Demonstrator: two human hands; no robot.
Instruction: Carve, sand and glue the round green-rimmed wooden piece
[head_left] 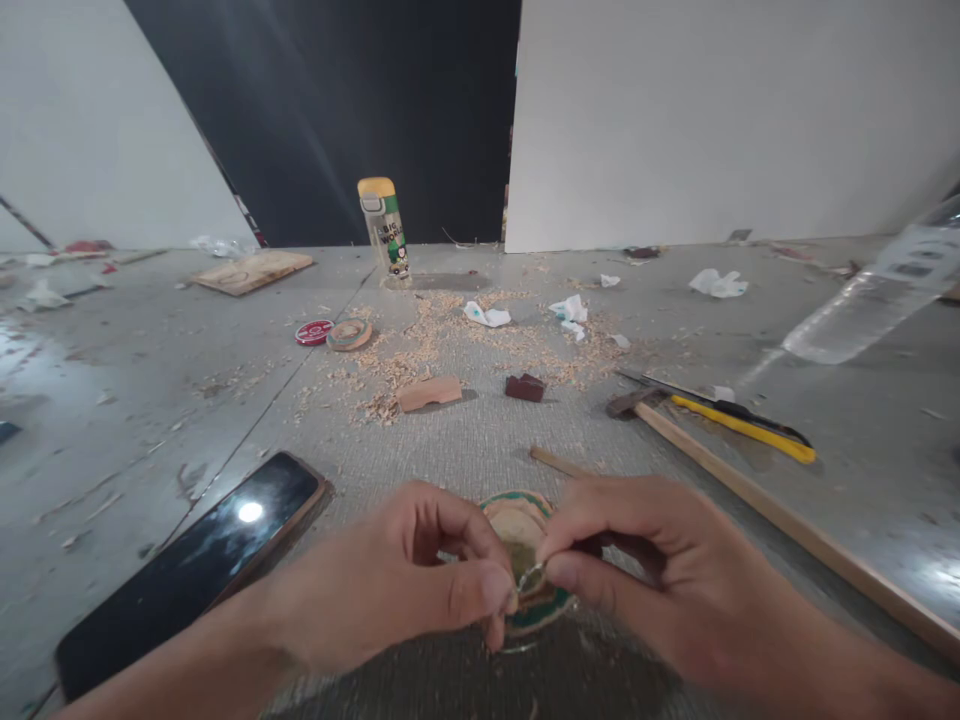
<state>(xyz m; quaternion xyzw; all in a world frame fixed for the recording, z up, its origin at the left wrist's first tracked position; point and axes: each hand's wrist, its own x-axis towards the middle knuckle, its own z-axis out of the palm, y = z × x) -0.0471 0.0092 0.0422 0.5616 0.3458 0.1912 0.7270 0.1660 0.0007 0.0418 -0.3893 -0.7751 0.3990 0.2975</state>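
My left hand [450,570] and my right hand [637,570] meet low in the middle of the view. Thumb and fingertips of each are pinched on a small silvery ring-like loop [531,578], one hand at either side. Its exact kind is too small to make out. Right below them a round shallow dish [517,497] with a green band and a pale, yellowish inside lies on the floor. My fingers hide part of it. A thin wooden stick [555,461] pokes out from behind my right hand.
To the left lies a phone [202,570]; to the right, a hammer [750,480] and a yellow-black cutter knife [750,425]. Ahead are wood pieces [430,394], a dark brown block [525,387], shavings, paper scraps, round lids [349,335] and a yellow-capped bottle [386,230]. A clear plastic bottle [870,300] is at right.
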